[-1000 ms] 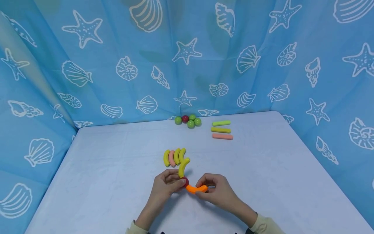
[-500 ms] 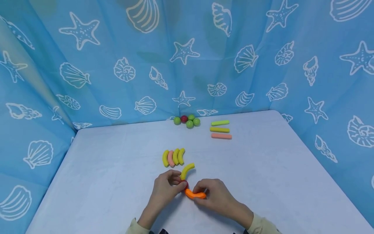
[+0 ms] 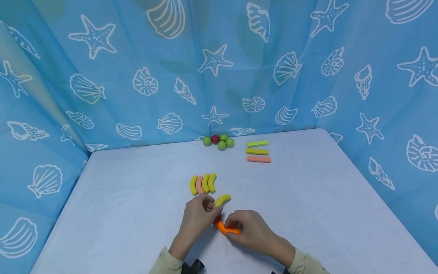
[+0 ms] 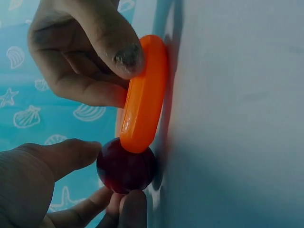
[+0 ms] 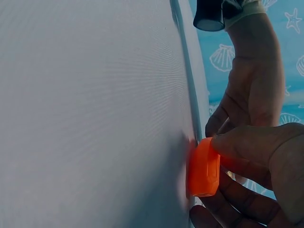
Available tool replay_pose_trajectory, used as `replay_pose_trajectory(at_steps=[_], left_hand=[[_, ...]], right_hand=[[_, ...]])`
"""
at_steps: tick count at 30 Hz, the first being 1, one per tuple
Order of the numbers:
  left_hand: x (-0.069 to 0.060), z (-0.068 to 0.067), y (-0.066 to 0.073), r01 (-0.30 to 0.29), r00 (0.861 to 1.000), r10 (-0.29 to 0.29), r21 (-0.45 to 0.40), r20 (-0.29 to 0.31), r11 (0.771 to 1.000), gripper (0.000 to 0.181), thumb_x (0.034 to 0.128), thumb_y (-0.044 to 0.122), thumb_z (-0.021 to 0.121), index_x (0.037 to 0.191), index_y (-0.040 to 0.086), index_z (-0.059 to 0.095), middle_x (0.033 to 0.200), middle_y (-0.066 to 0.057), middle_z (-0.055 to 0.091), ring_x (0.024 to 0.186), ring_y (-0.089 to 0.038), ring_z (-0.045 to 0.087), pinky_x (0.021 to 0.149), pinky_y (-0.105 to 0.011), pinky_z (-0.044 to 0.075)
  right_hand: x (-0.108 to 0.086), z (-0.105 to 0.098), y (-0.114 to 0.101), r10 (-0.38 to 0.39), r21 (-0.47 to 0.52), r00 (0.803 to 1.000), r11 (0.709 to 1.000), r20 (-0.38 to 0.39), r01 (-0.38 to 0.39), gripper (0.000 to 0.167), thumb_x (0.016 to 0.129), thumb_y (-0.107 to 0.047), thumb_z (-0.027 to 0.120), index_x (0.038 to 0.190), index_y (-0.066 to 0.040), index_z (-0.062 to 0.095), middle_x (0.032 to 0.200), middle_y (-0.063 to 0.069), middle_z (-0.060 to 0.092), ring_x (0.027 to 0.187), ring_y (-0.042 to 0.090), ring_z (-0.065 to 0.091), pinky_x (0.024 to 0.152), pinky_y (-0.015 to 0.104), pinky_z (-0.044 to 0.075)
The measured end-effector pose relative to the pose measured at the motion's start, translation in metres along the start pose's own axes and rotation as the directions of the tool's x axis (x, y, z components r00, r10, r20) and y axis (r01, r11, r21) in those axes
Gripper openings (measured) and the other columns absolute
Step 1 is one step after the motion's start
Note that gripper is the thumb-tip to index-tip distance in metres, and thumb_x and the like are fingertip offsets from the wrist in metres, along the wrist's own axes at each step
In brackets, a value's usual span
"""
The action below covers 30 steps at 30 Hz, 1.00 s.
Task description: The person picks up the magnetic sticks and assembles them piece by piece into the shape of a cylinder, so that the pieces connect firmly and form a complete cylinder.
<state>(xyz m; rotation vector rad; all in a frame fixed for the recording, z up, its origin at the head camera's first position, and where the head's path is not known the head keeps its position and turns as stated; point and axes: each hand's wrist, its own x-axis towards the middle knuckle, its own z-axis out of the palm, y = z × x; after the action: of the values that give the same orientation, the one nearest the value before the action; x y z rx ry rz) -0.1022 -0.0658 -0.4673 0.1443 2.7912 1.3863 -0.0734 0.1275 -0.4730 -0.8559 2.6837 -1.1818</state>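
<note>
My left hand point(image 3: 196, 215) holds a dark red ball point(image 4: 124, 166) between thumb and fingertips; in the head view the thumb covers much of it. One end of a curved orange stick point(image 4: 146, 90) touches the ball. My right hand point(image 3: 251, 230) pinches that stick between thumb and fingers, low over the table. A curved yellow stick point(image 3: 224, 199) leads away from the ball side, its near end hidden by the left hand. In the right wrist view the orange stick point(image 5: 204, 168) shows end-on.
Behind my left hand lie several curved sticks, yellow point(image 3: 194, 185) and pink point(image 3: 200, 185), side by side. Green balls point(image 3: 222, 145) and a red ball point(image 3: 215, 139) sit at the back edge. Three straight sticks point(image 3: 257, 151) lie right of them on the white table point(image 3: 137, 213).
The yellow stick has swung clockwise, its far end now pointing right. The left hand has shifted slightly over the ball. The orange stick has come a little nearer and tilted, still in the right hand.
</note>
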Motion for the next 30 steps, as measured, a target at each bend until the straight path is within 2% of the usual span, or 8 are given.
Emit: replay_pose_trajectory(at_steps=[5,11,18,24,30], left_hand=[[0.007,0.002,-0.002,0.028,1.000,-0.028,0.024,0.003,0.999,0.023,0.0807,0.020,0.083,0.091,0.008,0.066,0.077,0.003,0.060,0.066,-0.012,0.054,0.056,-0.024,0.048],[0.009,0.001,-0.004,0.030,1.000,-0.030,0.004,0.006,1.000,0.019,0.0805,0.017,0.082,0.089,0.008,0.067,0.074,0.003,0.059,0.064,-0.012,0.055,0.053,-0.025,0.048],[0.009,0.001,-0.009,0.036,0.999,-0.036,-0.034,-0.004,0.999,0.016,0.0829,0.016,0.079,0.090,0.008,0.067,0.074,0.003,0.059,0.064,-0.013,0.055,0.053,-0.024,0.049],[0.009,0.002,-0.012,0.028,1.000,-0.029,-0.059,-0.010,0.998,0.015,0.0837,0.017,0.079,0.090,0.009,0.068,0.074,0.004,0.060,0.065,-0.013,0.055,0.055,-0.024,0.050],[0.010,0.001,-0.012,0.010,1.000,-0.010,-0.089,-0.006,0.996,0.013,0.0842,0.017,0.078,0.090,0.009,0.069,0.075,0.004,0.061,0.066,-0.013,0.056,0.056,-0.023,0.050]], right_hand=[[0.000,0.000,0.000,-0.003,-0.013,1.000,1.000,0.013,0.003,0.014,0.082,-0.012,0.081,0.088,-0.020,0.071,0.082,-0.017,0.063,0.073,-0.001,0.057,0.066,0.023,0.053],[-0.003,-0.004,0.003,-0.027,-0.013,1.000,1.000,-0.011,0.027,0.017,0.081,-0.013,0.082,0.090,-0.021,0.071,0.085,-0.016,0.064,0.075,0.001,0.059,0.067,0.023,0.053],[-0.004,-0.014,0.012,-0.008,0.008,0.999,1.000,-0.048,0.009,0.014,0.083,-0.014,0.081,0.094,-0.016,0.073,0.087,-0.011,0.068,0.077,0.005,0.061,0.069,0.026,0.055],[0.001,-0.028,0.025,0.016,-0.017,0.993,1.000,-0.121,-0.018,0.014,0.084,-0.012,0.081,0.094,-0.015,0.072,0.088,-0.013,0.067,0.078,0.006,0.062,0.068,0.027,0.057],[0.015,-0.042,0.041,0.020,-0.088,0.974,0.995,-0.227,-0.041,0.014,0.084,-0.010,0.080,0.096,-0.011,0.072,0.089,-0.010,0.067,0.077,0.009,0.063,0.067,0.027,0.057]])
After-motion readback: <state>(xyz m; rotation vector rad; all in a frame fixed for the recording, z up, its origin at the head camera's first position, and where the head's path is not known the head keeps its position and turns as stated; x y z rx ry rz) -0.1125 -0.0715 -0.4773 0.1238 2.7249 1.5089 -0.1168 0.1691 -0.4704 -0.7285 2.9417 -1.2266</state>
